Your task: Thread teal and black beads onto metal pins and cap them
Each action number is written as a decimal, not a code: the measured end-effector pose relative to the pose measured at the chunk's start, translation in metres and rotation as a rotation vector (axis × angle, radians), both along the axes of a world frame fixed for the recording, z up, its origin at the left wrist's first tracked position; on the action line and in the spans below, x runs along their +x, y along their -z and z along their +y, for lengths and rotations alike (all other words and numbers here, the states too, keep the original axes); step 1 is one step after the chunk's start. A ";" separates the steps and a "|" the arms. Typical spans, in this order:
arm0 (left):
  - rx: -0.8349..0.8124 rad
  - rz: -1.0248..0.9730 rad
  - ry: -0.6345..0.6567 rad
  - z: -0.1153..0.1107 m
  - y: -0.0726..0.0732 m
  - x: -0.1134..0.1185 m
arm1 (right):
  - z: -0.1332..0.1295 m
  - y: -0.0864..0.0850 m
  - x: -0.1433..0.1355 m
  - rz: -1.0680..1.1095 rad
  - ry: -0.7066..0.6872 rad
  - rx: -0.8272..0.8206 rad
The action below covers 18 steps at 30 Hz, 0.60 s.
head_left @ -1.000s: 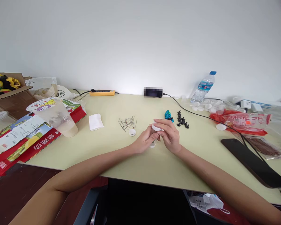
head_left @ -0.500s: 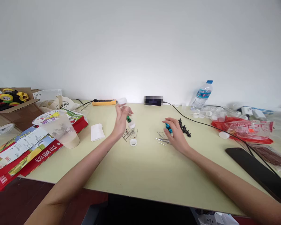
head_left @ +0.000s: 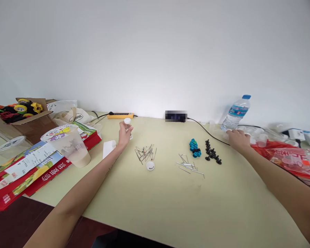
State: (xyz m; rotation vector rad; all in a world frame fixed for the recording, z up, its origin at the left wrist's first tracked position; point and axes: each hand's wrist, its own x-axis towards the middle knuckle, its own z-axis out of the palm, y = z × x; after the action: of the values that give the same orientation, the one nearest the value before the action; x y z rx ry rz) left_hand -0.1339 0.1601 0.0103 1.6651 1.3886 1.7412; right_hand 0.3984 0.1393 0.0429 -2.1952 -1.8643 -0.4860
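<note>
At ten o'clock on the table (head_left: 155, 199), taking twelve as the wall, the left hand (head_left: 124, 133) holds a small jar (head_left: 127, 121), its fingers closed around the clear body. The jar's white lid shows above them, but the middle is mostly covered, and I cannot tell whether its base touches the table.

Between two and three o'clock, the right hand (head_left: 238, 139) reaches among clear pots (head_left: 261, 139), near the foot of a water bottle (head_left: 236, 112). Its fingers bend down out of sight, so I cannot tell whether they hold anything; the hand also hides part of a black cable (head_left: 206, 128).

Between nine and ten, nearer the middle, lies a tangle of thin pins (head_left: 146, 153); just beside it sits a white cap (head_left: 150, 166) with dark specks too small to make out. Bent metal rods (head_left: 187, 165) lie at three o'clock, with blue pieces (head_left: 192, 144) and black screws (head_left: 212, 151) a little beyond them. A screen (head_left: 175, 116) at twelve is blurred into squares. The left arm partly covers a white paper (head_left: 108, 148) at nine, and red packaging (head_left: 294, 158) at three is cut off by the picture's edge.
</note>
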 end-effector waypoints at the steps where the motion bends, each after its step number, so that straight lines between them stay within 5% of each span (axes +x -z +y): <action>1: 0.006 0.002 -0.010 -0.001 0.002 0.000 | 0.000 -0.001 0.002 -0.012 -0.012 0.000; 7: 0.128 0.124 -0.351 -0.010 0.000 0.005 | -0.012 -0.021 -0.036 -0.041 -0.106 0.161; 10: 0.177 0.201 -0.479 -0.024 -0.012 0.016 | -0.037 -0.031 -0.101 0.363 -0.452 0.349; 13: 0.216 0.329 -0.396 -0.043 -0.022 0.034 | -0.074 -0.031 -0.177 0.804 -0.762 0.237; 18: 0.192 0.545 -0.081 -0.070 -0.026 0.060 | -0.116 -0.009 -0.255 0.973 -0.960 -0.080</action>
State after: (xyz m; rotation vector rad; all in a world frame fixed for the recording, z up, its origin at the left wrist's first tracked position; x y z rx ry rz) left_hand -0.0740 0.0900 0.0360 2.3447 1.5616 1.5653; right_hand 0.1438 0.0230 0.0518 -0.9436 -1.9561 0.7028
